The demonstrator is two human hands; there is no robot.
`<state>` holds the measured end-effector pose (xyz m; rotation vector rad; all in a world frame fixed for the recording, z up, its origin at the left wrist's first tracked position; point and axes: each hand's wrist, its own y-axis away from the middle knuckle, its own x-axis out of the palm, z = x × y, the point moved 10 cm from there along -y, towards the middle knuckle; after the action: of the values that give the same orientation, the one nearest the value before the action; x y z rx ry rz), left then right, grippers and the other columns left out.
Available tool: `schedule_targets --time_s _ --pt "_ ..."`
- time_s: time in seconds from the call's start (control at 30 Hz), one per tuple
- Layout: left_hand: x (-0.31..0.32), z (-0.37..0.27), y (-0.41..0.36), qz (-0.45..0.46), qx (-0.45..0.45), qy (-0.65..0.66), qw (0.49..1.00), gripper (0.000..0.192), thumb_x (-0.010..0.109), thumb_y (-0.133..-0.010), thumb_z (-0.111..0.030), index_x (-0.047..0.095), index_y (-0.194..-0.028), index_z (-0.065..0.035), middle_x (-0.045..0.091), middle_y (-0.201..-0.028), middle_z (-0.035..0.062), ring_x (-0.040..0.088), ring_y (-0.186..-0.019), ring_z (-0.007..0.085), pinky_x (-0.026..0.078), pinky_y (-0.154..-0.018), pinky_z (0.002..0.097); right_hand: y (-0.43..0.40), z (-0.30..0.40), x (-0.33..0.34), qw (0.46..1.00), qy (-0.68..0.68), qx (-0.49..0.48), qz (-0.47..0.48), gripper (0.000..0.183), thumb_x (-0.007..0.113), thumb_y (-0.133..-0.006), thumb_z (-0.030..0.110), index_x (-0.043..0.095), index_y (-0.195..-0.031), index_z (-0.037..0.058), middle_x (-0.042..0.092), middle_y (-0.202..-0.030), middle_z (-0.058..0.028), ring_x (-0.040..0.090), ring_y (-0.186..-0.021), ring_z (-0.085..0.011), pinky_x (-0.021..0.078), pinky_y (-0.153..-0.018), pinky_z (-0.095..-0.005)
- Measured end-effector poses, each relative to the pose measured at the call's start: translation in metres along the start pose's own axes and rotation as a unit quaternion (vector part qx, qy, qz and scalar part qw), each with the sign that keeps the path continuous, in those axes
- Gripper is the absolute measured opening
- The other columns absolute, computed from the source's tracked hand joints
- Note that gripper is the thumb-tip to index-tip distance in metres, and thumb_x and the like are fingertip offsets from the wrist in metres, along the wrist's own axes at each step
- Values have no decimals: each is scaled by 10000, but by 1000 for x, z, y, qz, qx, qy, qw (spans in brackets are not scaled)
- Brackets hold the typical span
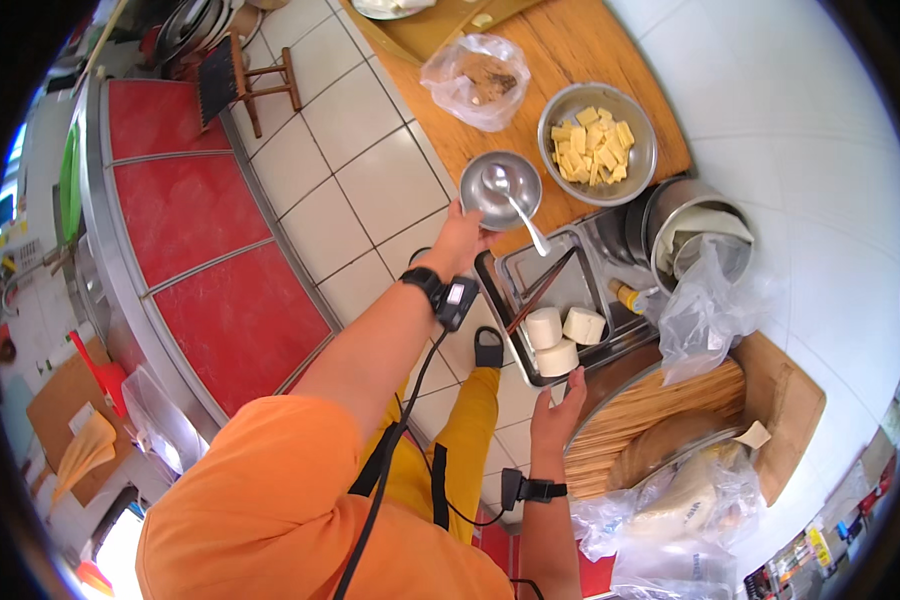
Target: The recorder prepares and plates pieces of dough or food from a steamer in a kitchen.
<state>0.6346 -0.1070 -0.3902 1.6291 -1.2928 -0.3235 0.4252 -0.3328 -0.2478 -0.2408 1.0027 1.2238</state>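
Note:
My left hand grips the near rim of a small stainless steel bowl at the edge of a wooden table. A metal spoon rests in the bowl, its handle sticking out over the rim. My right hand has its fingers apart just below a metal tray; whether it touches the tray, I cannot tell. Three white cylindrical blocks and dark chopsticks lie on the tray. Beyond the small bowl, a larger steel bowl holds yellow cut pieces.
On the wooden table stands an open plastic bag with brown contents. Steel pots, a yellow-capped bottle and a clear bag are at right. Below lies a large round container with thin sticks. A small stool stands on the tiled floor.

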Motion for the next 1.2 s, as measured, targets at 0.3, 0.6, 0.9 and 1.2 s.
schedule_targets --time_s 0.3,0.6,0.9,1.2 --pt "-61 -42 222 -4 33 -1 999 399 438 -839 -141 293 -1207 -86 517 -955 97 568 -734 186 511 -650 322 0 115 -50 937 -345 -23 51 570 406 -739 -91 286 -1291 -11 475 -1118 -138 485 -1045 -228 356 -933 -316" --pt "-186 -35 501 -105 165 193 961 434 441 -839 -185 285 -1240 -128 507 -1030 92 591 -835 224 485 -669 339 16 280 -4 898 -266 -220 271 355 478 -803 -12 434 -1154 -44 563 -908 -103 552 -845 -154 447 -798 -272" --pt "-295 39 699 -284 333 380 815 420 414 -829 -180 291 -1227 -125 529 -1001 102 597 -762 217 488 -629 323 363 555 172 627 43 -604 490 270 554 -804 133 566 -1057 39 587 -970 -125 584 -866 -251 465 -768 -334" --pt "-339 119 800 -418 417 505 629 410 376 -826 -196 296 -1222 -121 563 -997 101 615 -758 218 494 -609 297 529 613 271 408 168 -840 316 305 629 -726 160 560 -1008 65 535 -988 -140 566 -866 -345 467 -733 -431"
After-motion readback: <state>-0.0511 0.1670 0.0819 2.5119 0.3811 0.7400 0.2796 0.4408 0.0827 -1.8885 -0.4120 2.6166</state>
